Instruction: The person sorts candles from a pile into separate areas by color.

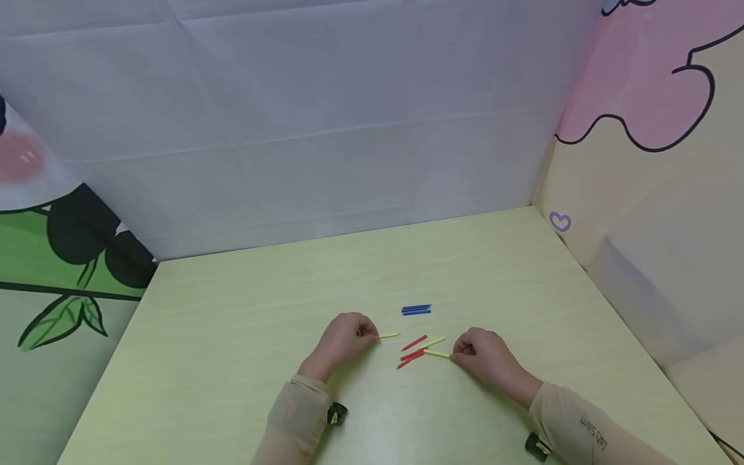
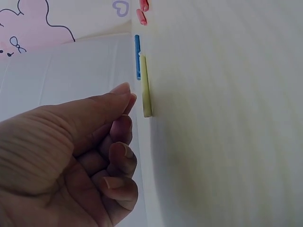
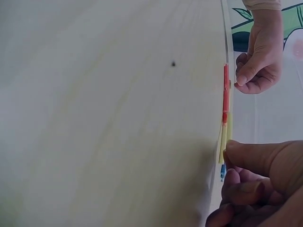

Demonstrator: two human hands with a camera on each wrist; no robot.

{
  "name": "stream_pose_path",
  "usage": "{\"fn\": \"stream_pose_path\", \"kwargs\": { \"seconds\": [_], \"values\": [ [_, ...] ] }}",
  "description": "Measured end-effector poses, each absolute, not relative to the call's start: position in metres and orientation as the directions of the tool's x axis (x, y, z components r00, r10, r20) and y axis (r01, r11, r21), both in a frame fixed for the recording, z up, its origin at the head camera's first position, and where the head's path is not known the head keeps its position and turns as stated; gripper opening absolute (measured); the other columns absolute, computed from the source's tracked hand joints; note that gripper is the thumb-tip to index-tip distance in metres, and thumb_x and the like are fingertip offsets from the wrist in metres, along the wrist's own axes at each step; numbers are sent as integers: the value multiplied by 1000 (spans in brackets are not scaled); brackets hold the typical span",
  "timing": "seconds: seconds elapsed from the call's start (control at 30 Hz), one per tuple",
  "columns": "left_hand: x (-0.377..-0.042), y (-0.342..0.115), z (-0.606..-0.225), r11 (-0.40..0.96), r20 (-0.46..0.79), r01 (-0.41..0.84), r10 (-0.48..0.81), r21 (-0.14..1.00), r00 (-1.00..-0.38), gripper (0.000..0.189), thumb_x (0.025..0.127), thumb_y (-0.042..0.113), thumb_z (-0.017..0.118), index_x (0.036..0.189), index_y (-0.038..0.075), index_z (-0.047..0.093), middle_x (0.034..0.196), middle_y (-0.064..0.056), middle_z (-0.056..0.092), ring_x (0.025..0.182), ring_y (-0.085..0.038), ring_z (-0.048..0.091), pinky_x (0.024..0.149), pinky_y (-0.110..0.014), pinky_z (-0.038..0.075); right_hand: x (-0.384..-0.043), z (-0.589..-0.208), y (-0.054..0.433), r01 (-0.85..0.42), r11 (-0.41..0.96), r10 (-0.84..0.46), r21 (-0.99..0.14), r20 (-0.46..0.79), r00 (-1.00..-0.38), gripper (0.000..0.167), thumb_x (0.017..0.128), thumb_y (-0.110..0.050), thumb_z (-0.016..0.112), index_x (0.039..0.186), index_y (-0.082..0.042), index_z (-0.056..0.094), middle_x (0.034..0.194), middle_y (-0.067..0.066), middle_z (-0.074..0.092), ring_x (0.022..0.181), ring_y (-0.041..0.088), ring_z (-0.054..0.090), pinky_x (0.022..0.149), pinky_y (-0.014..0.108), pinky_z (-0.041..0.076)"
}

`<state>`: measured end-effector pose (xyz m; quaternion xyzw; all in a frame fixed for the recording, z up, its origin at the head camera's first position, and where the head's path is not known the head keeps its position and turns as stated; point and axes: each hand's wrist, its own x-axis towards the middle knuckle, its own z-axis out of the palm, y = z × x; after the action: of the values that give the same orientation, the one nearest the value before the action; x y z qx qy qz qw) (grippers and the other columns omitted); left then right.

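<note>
In the head view a short yellow stick lies at the fingertips of my left hand. The left wrist view shows a small gap between those loosely curled fingers and this yellow stick. My right hand pinches the near end of another yellow stick between thumb and fingers. That stick's far end meets the red sticks, which lie slanted between the hands. Across them runs one more yellow stick. In the right wrist view the thumb covers part of the pinched stick.
Several blue sticks lie side by side beyond the red ones. All of this is on a pale wooden table. A white cloth wall closes the back, and a printed panel stands along the right edge.
</note>
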<state>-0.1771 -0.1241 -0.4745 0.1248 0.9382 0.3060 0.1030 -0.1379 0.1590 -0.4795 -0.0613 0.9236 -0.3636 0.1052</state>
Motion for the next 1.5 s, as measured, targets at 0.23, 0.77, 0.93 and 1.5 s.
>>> {"fn": "stream_pose_path", "kwargs": {
  "seconds": [0.23, 0.77, 0.93, 1.5],
  "values": [
    [-175, -123, -474, 768, -96, 197, 319, 610, -943, 7, 87, 15, 74, 80, 16, 72, 74, 8, 59, 68, -11, 51, 65, -28, 45, -139, -479, 159, -28, 729, -184, -684, -156, -970, 10, 83, -9, 76, 79, -12, 68, 75, -2, 55, 72, 15, 49, 66, 31, 43],
    [-167, -117, -474, 743, -89, 218, 349, 633, -933, 6, 86, 18, 75, 81, 18, 72, 75, 10, 59, 70, -11, 51, 67, -27, 45, -146, -477, 158, -46, 740, -206, -672, -160, -965, 10, 83, -9, 76, 78, -13, 68, 74, -2, 55, 72, 16, 48, 67, 32, 42],
    [-165, -116, -475, 743, -93, 214, 349, 634, -933, 7, 86, 19, 75, 80, 19, 72, 75, 10, 59, 70, -11, 52, 68, -27, 45, -147, -477, 156, -65, 742, -216, -668, -147, -965, 10, 83, -9, 76, 78, -13, 68, 74, -2, 55, 71, 16, 48, 67, 32, 42],
    [-155, -110, -472, 740, -85, 251, 383, 624, -920, 6, 87, 19, 74, 82, 19, 72, 75, 12, 59, 70, -9, 52, 67, -26, 45, -153, -472, 150, -132, 726, -258, -675, -89, -962, 12, 84, -9, 75, 76, -13, 68, 73, -3, 54, 69, 13, 47, 64, 28, 41]
  ]
}}
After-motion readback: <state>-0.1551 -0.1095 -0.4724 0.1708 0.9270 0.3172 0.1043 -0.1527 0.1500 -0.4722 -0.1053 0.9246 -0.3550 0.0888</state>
